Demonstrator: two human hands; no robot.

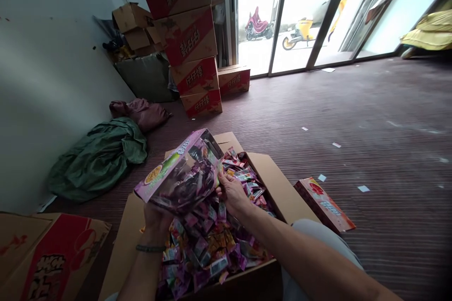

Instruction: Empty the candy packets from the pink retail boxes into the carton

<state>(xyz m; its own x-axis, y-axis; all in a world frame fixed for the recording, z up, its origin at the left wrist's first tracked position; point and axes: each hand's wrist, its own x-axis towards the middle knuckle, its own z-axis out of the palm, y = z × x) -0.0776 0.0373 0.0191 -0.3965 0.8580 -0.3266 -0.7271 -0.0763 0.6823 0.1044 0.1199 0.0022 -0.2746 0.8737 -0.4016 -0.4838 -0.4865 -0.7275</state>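
My left hand grips from below a pink display box with a clear window, tilted over an open cardboard carton. Purple packets show through the box's window. My right hand is at the box's open right end, fingers pinched on small candy packets there. The carton holds a heap of several small purple, pink and orange candy packets. A dark band circles my left wrist.
A flat red-and-pink box lies on the carpet to the right of the carton. A red printed carton stands at the lower left. Red cartons are stacked at the back by glass doors. Green cloth lies by the wall.
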